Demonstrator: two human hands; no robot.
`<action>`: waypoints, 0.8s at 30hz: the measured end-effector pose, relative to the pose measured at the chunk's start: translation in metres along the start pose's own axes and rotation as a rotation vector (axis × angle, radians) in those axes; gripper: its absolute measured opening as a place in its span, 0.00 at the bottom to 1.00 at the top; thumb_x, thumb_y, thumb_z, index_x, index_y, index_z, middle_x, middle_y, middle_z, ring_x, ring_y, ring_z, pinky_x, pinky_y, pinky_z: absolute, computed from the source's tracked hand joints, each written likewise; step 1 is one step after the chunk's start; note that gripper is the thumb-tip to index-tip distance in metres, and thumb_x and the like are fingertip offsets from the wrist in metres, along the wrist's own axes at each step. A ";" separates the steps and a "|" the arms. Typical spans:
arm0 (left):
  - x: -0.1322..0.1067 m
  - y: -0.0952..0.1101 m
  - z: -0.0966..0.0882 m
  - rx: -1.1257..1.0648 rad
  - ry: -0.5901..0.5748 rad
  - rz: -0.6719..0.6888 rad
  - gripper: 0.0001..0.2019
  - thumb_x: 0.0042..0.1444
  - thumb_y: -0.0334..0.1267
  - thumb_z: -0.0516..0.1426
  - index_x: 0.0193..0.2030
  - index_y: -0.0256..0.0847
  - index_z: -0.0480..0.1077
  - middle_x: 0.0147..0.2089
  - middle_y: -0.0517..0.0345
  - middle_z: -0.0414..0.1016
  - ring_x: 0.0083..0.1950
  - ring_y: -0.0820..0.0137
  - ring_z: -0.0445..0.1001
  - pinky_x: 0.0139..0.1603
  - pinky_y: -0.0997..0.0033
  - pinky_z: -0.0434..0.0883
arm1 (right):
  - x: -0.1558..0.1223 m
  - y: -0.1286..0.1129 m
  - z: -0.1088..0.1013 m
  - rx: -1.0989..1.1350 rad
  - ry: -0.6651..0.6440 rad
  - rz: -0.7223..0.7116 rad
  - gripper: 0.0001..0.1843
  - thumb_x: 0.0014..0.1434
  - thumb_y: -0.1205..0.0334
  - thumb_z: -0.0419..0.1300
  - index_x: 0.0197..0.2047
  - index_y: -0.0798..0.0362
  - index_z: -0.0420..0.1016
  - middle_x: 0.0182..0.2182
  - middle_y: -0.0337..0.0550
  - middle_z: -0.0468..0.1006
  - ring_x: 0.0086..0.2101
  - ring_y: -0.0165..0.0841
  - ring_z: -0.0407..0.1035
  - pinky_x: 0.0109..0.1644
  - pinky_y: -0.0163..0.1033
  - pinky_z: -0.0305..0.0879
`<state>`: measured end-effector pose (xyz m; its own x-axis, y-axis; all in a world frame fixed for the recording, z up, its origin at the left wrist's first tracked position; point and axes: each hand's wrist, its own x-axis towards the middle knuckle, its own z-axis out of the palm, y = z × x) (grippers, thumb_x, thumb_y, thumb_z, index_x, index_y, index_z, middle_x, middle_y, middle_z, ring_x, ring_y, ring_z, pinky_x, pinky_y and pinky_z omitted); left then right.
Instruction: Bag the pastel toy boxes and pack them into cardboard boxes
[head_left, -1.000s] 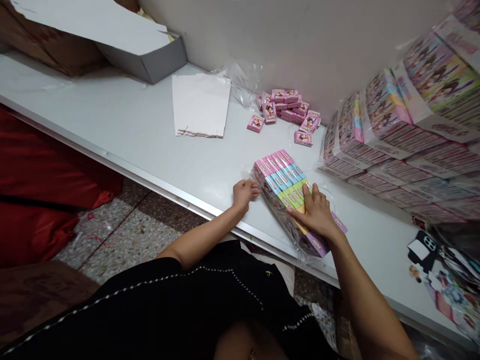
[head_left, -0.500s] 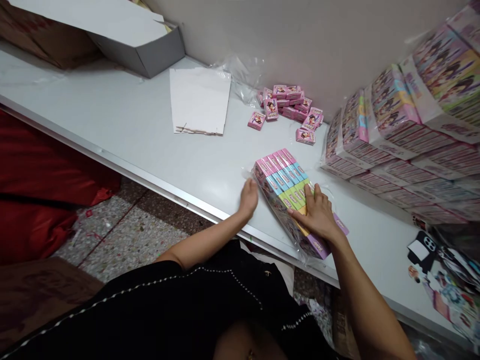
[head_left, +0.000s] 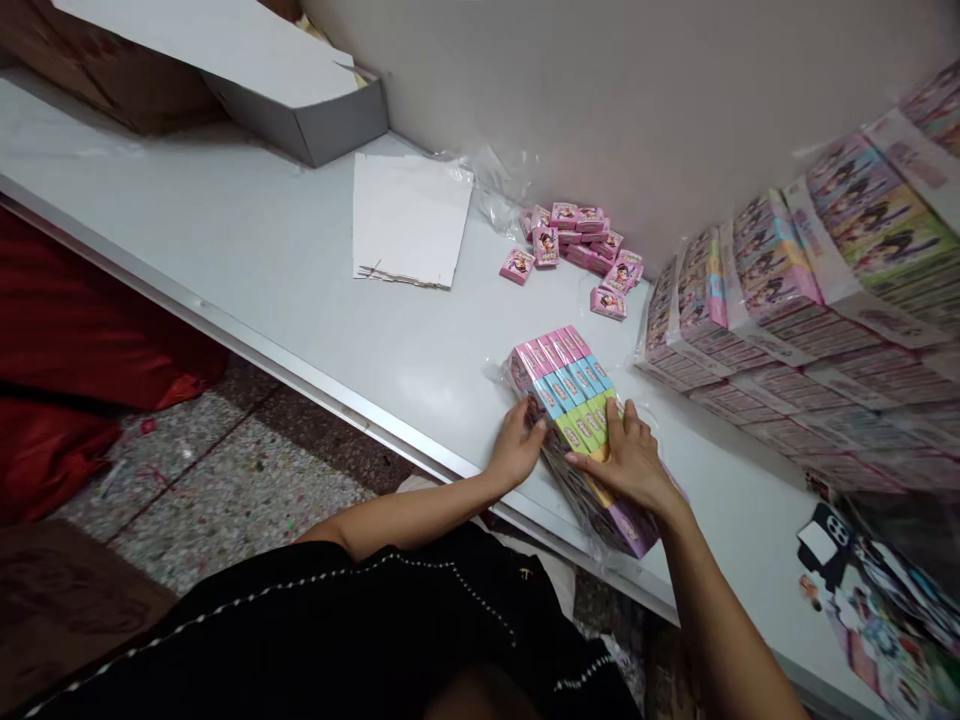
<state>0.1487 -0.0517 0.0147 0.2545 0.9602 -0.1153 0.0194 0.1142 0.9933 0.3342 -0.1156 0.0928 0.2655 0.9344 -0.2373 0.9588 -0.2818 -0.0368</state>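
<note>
Pack (head_left: 574, 385) apparently being steadied: right hand (head_left: 634, 458) on top, fingers spread; left hand (head_left: 516, 447) alongside, fingers bent, grip unclear. Any shift likely calls for both.

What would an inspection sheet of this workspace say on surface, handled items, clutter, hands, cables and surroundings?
Surface: white worktop, pale and glossy.
Handled items: plastic-wrapped pack of small boxes in pink, blue, green, yellow and purple rows.
Clutter: loose pink mini boxes in a pile, clear plastic film, white card sheets, black phone-shaped item.
Hands: left hand at the pack's left side; right hand on its top, fingers spread.
Cables: nothing seen clearly.
Surroundings: stacked wrapped packs at right, grey box upper left, red fabric, scrap-littered speckled floor.
</note>
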 end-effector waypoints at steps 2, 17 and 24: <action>0.017 0.002 -0.016 0.027 0.205 0.019 0.15 0.63 0.46 0.53 0.48 0.38 0.71 0.51 0.43 0.74 0.55 0.59 0.73 0.60 0.54 0.70 | -0.001 0.001 0.002 0.000 0.030 -0.022 0.64 0.53 0.23 0.52 0.75 0.61 0.38 0.70 0.72 0.40 0.67 0.64 0.44 0.66 0.64 0.48; 0.128 0.041 -0.056 0.300 -0.331 0.112 0.26 0.61 0.59 0.52 0.55 0.44 0.76 0.49 0.57 0.81 0.47 0.62 0.79 0.51 0.66 0.72 | -0.003 0.000 0.011 -0.029 0.135 -0.152 0.57 0.59 0.34 0.54 0.76 0.52 0.27 0.72 0.61 0.38 0.68 0.58 0.43 0.66 0.66 0.51; 0.128 0.035 -0.048 0.238 -0.251 0.054 0.27 0.61 0.60 0.53 0.55 0.40 0.72 0.49 0.52 0.80 0.44 0.63 0.78 0.51 0.62 0.74 | 0.001 -0.001 0.013 -0.037 0.116 -0.121 0.57 0.59 0.34 0.55 0.76 0.52 0.27 0.72 0.62 0.38 0.67 0.59 0.44 0.64 0.68 0.52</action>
<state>0.1351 0.0870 0.0340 0.4905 0.8672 -0.0858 0.2169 -0.0261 0.9759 0.3324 -0.1176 0.0805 0.1559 0.9805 -0.1199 0.9869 -0.1596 -0.0215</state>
